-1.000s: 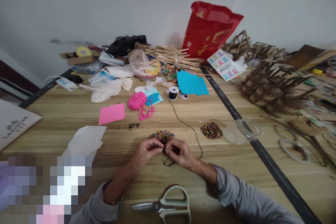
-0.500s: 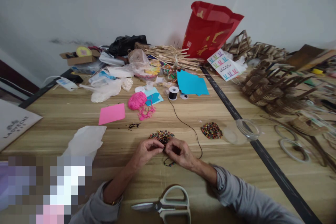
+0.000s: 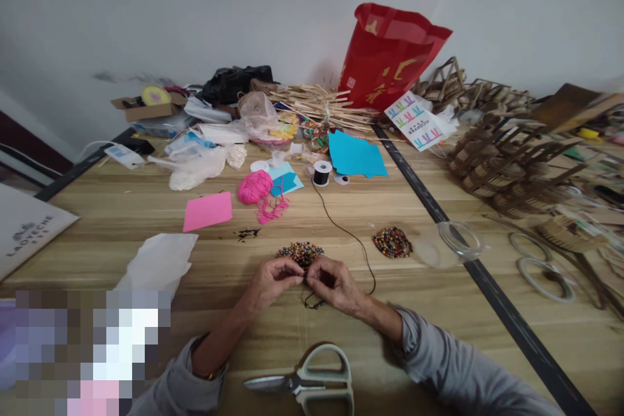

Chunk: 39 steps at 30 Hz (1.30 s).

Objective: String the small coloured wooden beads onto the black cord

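Side by side at the table's middle, my left hand [image 3: 273, 281] and my right hand [image 3: 338, 285] pinch with thumbs and forefingers, tips nearly meeting. Thin black cord [image 3: 348, 232] curves from a spool [image 3: 322, 173] round to my right hand, which grips it. What my left fingertips hold is too small to make out. A short beaded end of the cord [image 3: 316, 304] lies just below my right fingers. Right behind the fingertips is a pile of multicoloured beads [image 3: 299, 252], partly hidden by them. Farther right sits a coil of strung beads [image 3: 392, 242].
Scissors [image 3: 312, 380] with pale handles lie near the front edge. Pink yarn [image 3: 255, 187], pink paper [image 3: 208, 211] and blue sheets [image 3: 358, 155] lie beyond my hands. A red bag [image 3: 390, 55] stands at the back; small woven baskets [image 3: 502, 169] crowd the right.
Hardly anything differs. Both hands keep their pinch in the same spot, with only a slight shift at the fingertips.
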Each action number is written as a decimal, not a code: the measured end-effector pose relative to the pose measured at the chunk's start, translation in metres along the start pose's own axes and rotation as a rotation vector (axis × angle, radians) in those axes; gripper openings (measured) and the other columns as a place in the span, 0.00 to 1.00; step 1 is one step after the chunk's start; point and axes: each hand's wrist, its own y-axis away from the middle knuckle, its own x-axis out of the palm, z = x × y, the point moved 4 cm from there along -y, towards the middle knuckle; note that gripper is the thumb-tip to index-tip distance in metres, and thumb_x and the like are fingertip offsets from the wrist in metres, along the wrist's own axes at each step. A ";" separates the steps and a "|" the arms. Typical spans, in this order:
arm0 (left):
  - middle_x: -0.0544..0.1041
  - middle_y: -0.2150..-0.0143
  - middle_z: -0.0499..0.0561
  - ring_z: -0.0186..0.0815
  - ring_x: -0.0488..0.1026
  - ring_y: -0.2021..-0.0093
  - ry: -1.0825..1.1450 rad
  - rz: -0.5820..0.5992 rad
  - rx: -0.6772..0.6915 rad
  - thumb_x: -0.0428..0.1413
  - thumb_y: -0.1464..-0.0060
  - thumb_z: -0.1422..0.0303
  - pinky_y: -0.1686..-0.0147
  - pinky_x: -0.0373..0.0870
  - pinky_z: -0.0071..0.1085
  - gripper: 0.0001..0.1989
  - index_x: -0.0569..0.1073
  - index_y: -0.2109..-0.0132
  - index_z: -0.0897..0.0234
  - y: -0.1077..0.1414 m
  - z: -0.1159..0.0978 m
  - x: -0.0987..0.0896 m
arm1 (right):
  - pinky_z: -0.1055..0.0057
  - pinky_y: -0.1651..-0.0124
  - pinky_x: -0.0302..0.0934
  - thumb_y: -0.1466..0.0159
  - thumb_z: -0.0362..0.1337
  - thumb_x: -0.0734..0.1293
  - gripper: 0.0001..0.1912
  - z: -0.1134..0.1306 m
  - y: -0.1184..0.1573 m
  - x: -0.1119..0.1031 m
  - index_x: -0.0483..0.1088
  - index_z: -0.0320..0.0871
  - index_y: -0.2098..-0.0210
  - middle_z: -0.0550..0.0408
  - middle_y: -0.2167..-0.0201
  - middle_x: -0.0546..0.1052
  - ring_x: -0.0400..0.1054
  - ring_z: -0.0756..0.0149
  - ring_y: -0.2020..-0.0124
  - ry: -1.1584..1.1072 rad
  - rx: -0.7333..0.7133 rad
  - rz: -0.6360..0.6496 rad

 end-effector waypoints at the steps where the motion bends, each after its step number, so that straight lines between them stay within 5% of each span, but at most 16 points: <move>1: 0.77 0.74 0.50 0.32 0.72 0.72 0.000 -0.002 -0.002 0.65 0.62 0.67 0.69 0.67 0.27 0.10 0.76 0.72 0.68 0.000 0.000 0.000 | 0.75 0.73 0.54 0.39 0.36 0.63 0.07 0.000 0.000 0.000 0.67 0.39 0.72 0.57 0.77 0.67 0.59 0.72 0.75 0.001 0.001 0.002; 39: 0.77 0.74 0.50 0.32 0.71 0.72 0.004 -0.016 -0.029 0.64 0.62 0.69 0.69 0.67 0.26 0.09 0.76 0.72 0.69 0.002 -0.003 0.000 | 0.75 0.74 0.54 0.39 0.40 0.64 0.10 0.004 -0.001 -0.001 0.68 0.39 0.73 0.57 0.77 0.66 0.58 0.72 0.76 -0.093 0.027 0.027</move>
